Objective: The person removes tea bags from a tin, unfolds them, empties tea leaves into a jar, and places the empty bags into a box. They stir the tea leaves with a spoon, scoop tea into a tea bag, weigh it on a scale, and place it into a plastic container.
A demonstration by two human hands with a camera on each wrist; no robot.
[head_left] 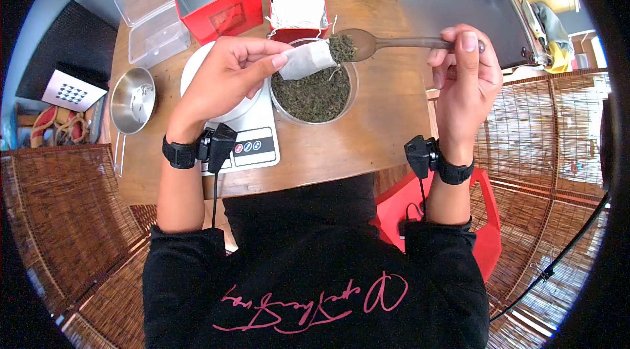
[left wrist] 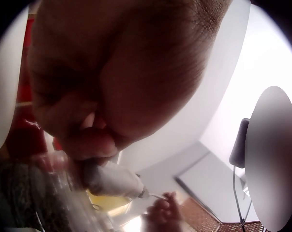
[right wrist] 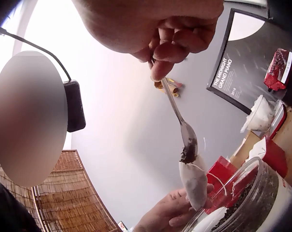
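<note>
My left hand (head_left: 226, 73) pinches a small white tea bag (head_left: 305, 63) over a clear round tub (head_left: 355, 96) of dark dried tea leaves (head_left: 312, 100). In my right hand (head_left: 467, 70) is the handle of a spoon (head_left: 403, 41), held between thumb and fingers. A clump of leaves (head_left: 343, 48) sits on the spoon's tip, right at the mouth of the bag. The right wrist view shows the spoon (right wrist: 174, 104) slanting down to the upright bag (right wrist: 193, 181), whose string hangs loose. Seen from the left wrist, the bag (left wrist: 117, 180) is partly hidden by fingers.
Beneath my left forearm stands a white kitchen scale (head_left: 268, 142) with a round white top. A metal pan (head_left: 133, 101) and an open clear plastic box (head_left: 157, 44) are at the left. Behind the tub are a big red tin (head_left: 223, 4) and a red box of empty tea bags (head_left: 298, 9).
</note>
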